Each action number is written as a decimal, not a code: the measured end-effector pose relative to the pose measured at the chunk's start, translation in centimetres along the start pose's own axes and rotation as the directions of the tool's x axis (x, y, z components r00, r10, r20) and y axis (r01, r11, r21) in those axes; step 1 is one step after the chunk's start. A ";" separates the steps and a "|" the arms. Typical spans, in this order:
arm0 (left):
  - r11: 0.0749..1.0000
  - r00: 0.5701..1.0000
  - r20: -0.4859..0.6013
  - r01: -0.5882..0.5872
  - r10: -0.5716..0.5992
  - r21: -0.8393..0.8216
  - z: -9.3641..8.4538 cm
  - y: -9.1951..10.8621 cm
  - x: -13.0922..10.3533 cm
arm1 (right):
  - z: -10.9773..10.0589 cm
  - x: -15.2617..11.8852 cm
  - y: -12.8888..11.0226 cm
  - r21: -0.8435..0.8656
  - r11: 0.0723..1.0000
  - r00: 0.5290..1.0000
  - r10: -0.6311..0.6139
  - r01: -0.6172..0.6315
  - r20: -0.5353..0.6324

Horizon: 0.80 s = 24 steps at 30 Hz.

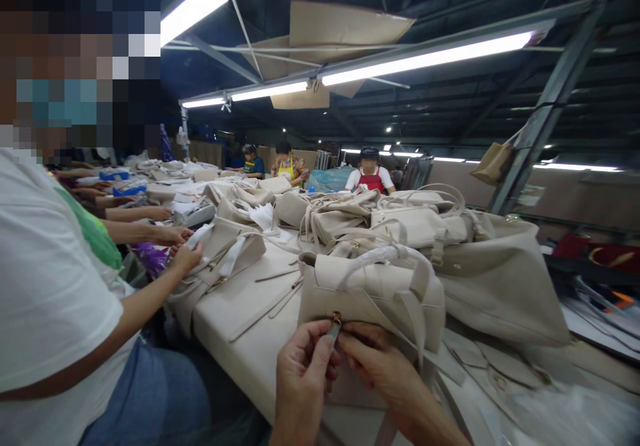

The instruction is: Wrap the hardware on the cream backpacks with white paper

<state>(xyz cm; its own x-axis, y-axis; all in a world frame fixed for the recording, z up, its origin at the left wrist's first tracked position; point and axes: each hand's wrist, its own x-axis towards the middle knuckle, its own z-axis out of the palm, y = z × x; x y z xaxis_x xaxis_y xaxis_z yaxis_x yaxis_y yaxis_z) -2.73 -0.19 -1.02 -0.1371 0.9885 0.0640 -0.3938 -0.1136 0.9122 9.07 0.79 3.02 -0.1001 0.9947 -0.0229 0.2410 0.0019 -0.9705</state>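
A beige handbag [370, 303] stands upright on the table in front of me, its handle wrapped in pale protective material. Small gold hardware [337, 316] sits on its near side, with a short narrow strap [335, 329] hanging from it. My left hand [306, 366] pinches this strap between thumb and forefinger, just below the hardware. Close on the right, my right hand [375, 359] has its fingers curled against the bag's side. Its fingertips are partly hidden, and whatever they grip cannot be made out.
Beige bags [335, 213] are heaped behind, and a large one [500, 279] stands at right. Loose straps [270, 303] lie on the table [225, 313]. At left, a co-worker's hands [190, 253] work at another bag [230, 253]. Clear plastic [575, 413] lies at lower right.
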 end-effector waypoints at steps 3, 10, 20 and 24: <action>0.987 0.990 -0.028 -0.136 0.139 0.088 0.2 -0.4 -0.5 | 0.5 -0.2 0.6 0.082 0.997 0.998 0.005 0.000 -0.059; 0.916 0.944 0.022 -0.324 0.328 0.236 0.1 -1.4 -0.8 | 0.2 0.1 1.3 0.569 0.763 0.947 0.184 -0.307 0.263; 0.977 0.985 0.115 -0.102 0.125 -0.187 -0.4 -2.8 0.1 | -1.5 1.4 2.5 0.689 0.457 0.728 -0.123 -0.562 0.675; 0.979 0.982 0.175 -0.038 0.074 -0.200 -0.6 -2.5 0.1 | -1.4 2.1 3.1 0.659 0.439 0.654 -0.190 -0.611 0.733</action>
<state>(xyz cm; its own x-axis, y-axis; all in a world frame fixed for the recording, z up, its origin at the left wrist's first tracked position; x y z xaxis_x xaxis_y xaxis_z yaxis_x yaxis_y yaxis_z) -2.33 0.17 -3.54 -0.0049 0.9795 0.2012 -0.5622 -0.1692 0.8095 10.97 3.01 0.27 -0.8184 0.5746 -0.0066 -0.4690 -0.6745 -0.5702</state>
